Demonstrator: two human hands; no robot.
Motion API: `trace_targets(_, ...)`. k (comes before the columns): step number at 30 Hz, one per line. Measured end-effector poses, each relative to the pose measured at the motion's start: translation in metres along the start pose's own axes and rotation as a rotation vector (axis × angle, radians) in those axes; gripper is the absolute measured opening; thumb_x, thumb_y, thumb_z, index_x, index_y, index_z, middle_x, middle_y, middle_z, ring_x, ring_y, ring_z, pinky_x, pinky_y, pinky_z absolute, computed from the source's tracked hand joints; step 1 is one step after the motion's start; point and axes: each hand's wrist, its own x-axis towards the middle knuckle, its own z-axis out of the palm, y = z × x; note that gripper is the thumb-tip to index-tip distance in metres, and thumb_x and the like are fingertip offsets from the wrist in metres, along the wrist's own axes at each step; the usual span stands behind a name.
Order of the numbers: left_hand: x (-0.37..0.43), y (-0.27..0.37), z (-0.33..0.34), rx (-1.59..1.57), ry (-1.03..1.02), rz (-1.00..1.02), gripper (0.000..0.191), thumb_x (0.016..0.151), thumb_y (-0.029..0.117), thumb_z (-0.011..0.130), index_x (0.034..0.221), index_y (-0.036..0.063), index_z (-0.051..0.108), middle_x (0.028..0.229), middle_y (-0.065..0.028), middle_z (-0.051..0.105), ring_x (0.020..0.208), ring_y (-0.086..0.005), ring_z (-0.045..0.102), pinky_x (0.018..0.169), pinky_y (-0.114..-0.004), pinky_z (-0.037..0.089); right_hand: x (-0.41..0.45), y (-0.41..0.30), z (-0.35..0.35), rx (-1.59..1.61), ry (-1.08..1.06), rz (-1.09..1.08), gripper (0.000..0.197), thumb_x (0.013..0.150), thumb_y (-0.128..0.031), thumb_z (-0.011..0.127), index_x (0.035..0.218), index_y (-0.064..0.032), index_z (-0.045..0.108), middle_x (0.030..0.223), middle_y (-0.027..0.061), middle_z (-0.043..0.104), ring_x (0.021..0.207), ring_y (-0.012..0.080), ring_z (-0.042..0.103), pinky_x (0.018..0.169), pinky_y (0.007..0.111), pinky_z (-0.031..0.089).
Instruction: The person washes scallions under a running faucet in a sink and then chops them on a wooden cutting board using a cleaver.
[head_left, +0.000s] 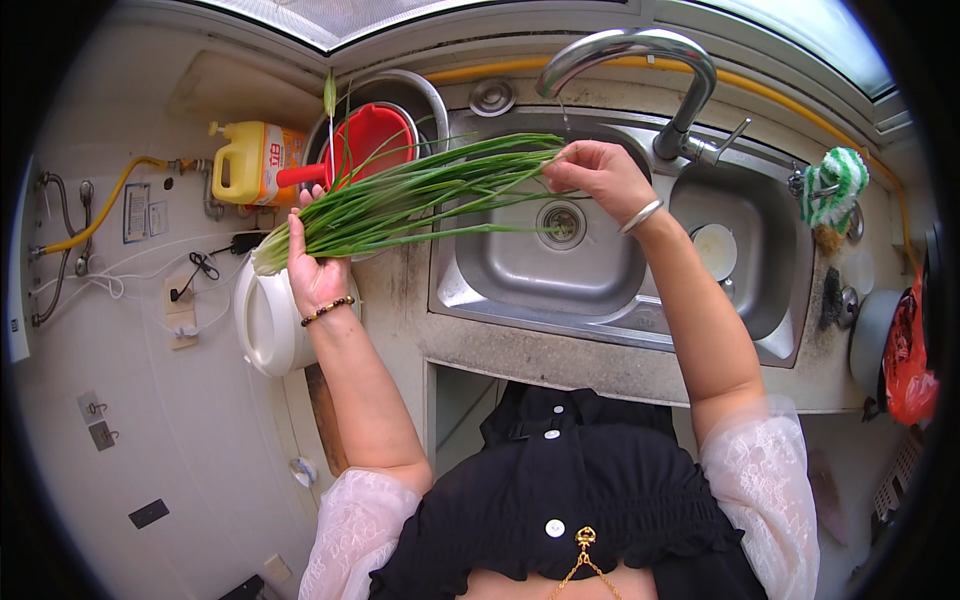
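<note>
A bunch of long green onions (420, 195) stretches sideways above the left basin (517, 274) of a stainless steel double sink. Its pale root end lies in my left hand (319, 266), thumb over the stalks. At the other end, my right hand (592, 172) pinches the green leaf tips between thumb and fingers. A thin trickle of water falls from the chrome faucet (637, 45), just behind my right hand. Beneath the leaves the strainer drain (561, 225) shows bits of green.
A red plastic ladle (360, 142) rests in a metal bowl (442, 112) at the back left, beside a yellow detergent jug (244, 161). A white lidded container (270, 322) stands under my left wrist. The right basin (757, 300) holds a white bowl (715, 251). A green-striped cloth (836, 187) hangs at right.
</note>
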Motion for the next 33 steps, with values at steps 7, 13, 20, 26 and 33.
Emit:
trace_targets(7, -0.003, 0.002, 0.0, 0.088, -0.024, 0.051, 0.031, 0.091, 0.018, 0.044, 0.117, 0.0028, 0.05, 0.122, -0.0118, 0.051, 0.116, -0.0234, 0.045, 0.102, -0.044, 0.031, -0.013, 0.002, -0.019, 0.056, 0.015, 0.093, 0.016, 0.078, -0.012, 0.065, 0.091, -0.0049, 0.062, 0.079, -0.0002, 0.061, 0.067, 0.0049, 0.055, 0.063, 0.018, 0.047)
trace_targets(13, -0.006, -0.002, -0.002, 0.095, -0.047, 0.094, 0.032, 0.091, 0.018, 0.044, 0.119, 0.0032, 0.048, 0.124, -0.0111, 0.049, 0.117, -0.0232, 0.044, 0.103, -0.044, 0.031, -0.016, 0.027, -0.026, 0.217, 0.314, 0.02, 0.015, 0.078, -0.013, 0.066, 0.089, -0.0039, 0.063, 0.078, 0.0019, 0.062, 0.068, 0.0083, 0.058, 0.062, 0.022, 0.051)
trace_targets(20, -0.011, -0.004, -0.008, 0.199, -0.08, 0.1, 0.033, 0.091, 0.019, 0.045, 0.12, 0.0045, 0.047, 0.124, -0.0101, 0.049, 0.117, -0.0234, 0.044, 0.102, -0.045, 0.031, -0.04, 0.008, 0.015, -0.319, 0.505, -0.598, 0.009, 0.075, -0.007, 0.064, 0.08, 0.0, 0.062, 0.074, 0.0052, 0.06, 0.067, 0.0116, 0.057, 0.063, 0.022, 0.045)
trace_targets(26, -0.012, -0.008, -0.003, 0.116, -0.111, 0.088, 0.033, 0.091, 0.02, 0.045, 0.121, 0.0053, 0.047, 0.125, -0.0096, 0.048, 0.118, -0.0234, 0.043, 0.102, -0.045, 0.031, -0.037, 0.011, 0.024, -0.361, 0.433, -0.528, 0.01, 0.074, -0.01, 0.065, 0.077, -0.0005, 0.063, 0.072, 0.0058, 0.058, 0.062, 0.013, 0.056, 0.057, 0.022, 0.044)
trace_targets(33, -0.013, -0.012, 0.003, 0.121, -0.174, 0.115, 0.031, 0.091, 0.018, 0.044, 0.119, 0.0062, 0.048, 0.126, -0.0101, 0.047, 0.121, -0.0243, 0.039, 0.104, -0.049, 0.028, -0.033, -0.007, 0.028, -0.434, 0.135, -0.324, 0.014, 0.077, -0.013, 0.064, 0.087, -0.0029, 0.067, 0.071, 0.0047, 0.059, 0.06, 0.0113, 0.054, 0.056, 0.022, 0.043)
